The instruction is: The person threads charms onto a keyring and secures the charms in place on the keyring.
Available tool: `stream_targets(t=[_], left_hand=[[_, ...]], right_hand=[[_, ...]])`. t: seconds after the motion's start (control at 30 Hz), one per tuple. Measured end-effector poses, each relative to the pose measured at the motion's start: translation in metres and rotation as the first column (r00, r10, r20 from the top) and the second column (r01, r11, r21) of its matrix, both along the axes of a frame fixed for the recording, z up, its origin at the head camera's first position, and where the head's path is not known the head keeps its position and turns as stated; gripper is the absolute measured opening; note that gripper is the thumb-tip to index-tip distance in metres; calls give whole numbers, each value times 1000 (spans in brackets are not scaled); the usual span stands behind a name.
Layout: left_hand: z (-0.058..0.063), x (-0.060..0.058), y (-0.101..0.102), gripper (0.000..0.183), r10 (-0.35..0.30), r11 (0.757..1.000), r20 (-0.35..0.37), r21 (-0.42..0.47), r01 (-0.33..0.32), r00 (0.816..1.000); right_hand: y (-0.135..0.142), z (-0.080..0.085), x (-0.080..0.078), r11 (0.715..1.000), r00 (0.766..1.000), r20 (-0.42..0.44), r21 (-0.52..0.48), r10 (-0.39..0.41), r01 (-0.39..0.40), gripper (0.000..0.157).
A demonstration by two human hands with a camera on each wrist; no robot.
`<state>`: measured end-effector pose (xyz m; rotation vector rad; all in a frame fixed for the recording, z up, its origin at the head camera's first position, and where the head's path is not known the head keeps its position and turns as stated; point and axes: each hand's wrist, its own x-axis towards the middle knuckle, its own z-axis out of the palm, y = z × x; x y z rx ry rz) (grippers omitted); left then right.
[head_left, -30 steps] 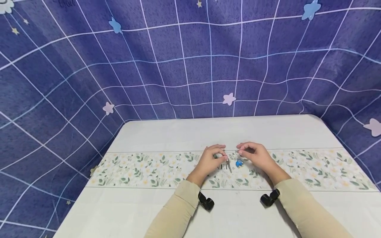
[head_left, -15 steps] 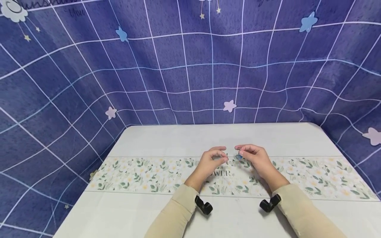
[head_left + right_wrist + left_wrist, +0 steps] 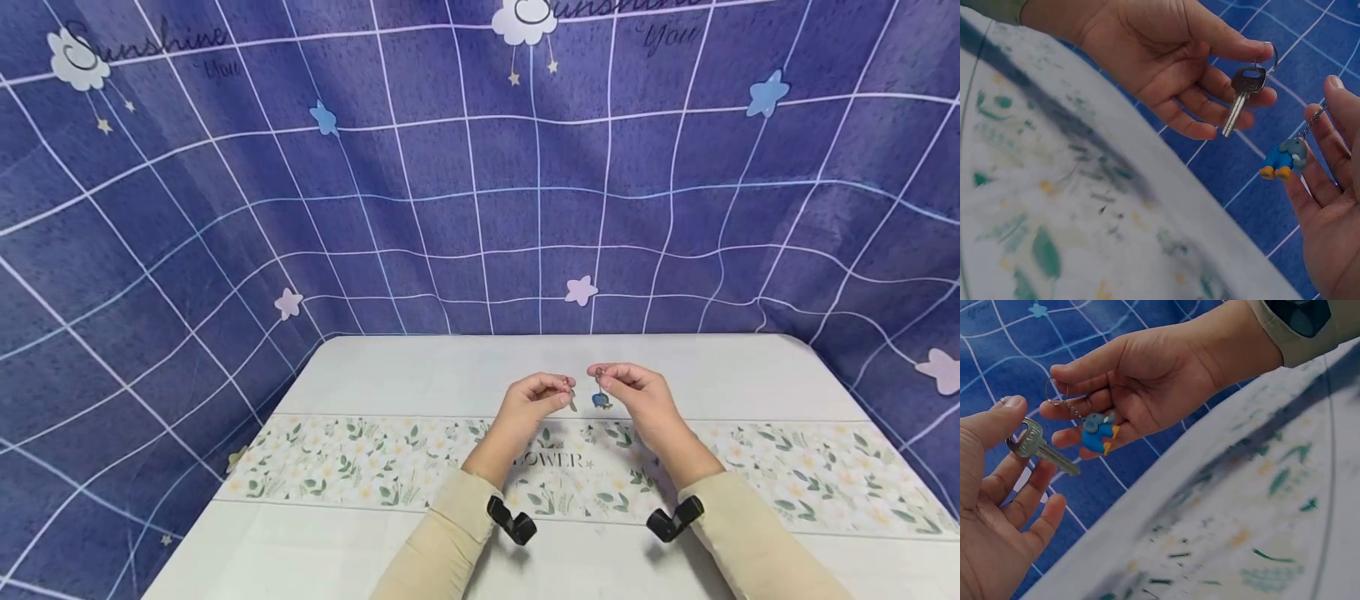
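My left hand (image 3: 525, 404) pinches a silver key (image 3: 1041, 447) between thumb and fingers; a thin metal ring (image 3: 1275, 59) shows by the thumb tip. The key's blade points down. Facing it, my right hand (image 3: 641, 393) pinches a keychain by its metal ring (image 3: 1052, 391). A short chain hangs from that ring, with a small blue and grey elephant charm (image 3: 1285, 159) with yellow feet at its end. Key and charm hang a small gap apart. Both hands are held up over the table, fingertips toward each other.
Below lies a white tabletop (image 3: 360, 375) with a floral strip (image 3: 315, 458) lettered "FLOWER". A dark blue curtain (image 3: 420, 225) with a grid and stars stands behind it. Each wrist carries a black camera mount (image 3: 512, 521).
The head view has tilted upward. Both hands have risen, and the key and elephant charm now show higher above the floral strip, still in the same hands.
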<state>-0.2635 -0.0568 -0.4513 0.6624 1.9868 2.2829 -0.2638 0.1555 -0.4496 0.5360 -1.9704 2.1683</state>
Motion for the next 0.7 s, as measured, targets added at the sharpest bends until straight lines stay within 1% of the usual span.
stream_targets(t=[0.03,0.13,0.27,0.33,0.4,0.57,0.7], left_hand=[[2,0,0,21,-2,1000,-2,16,2,1000],[7,-2,-1,19,4,1000,-16,25,-4,1000],[13,-5,-2,17,3,1000,-49,28,-2,999],[16,-7,-1,16,-1,1000,-64,31,3,998],[18,-9,0,15,-3,1000,-74,28,6,997],[24,-13,3,15,-3,1000,-88,14,5,996],[27,-14,4,8,-1,1000,-95,24,4,996]], right_hand=[[0,2,0,1000,1000,-8,-4,-2,2,23],[-1,8,-2,1000,1000,-21,-24,1,-1,22],[-2,15,-5,993,998,-50,-109,31,-36,9],[-2,18,-6,983,996,-64,-167,60,-70,18],[-2,22,-7,975,995,-66,-203,78,-90,24],[-1,31,-8,964,991,-87,-239,103,-121,26],[-1,39,-8,949,982,-134,-270,132,-165,25]])
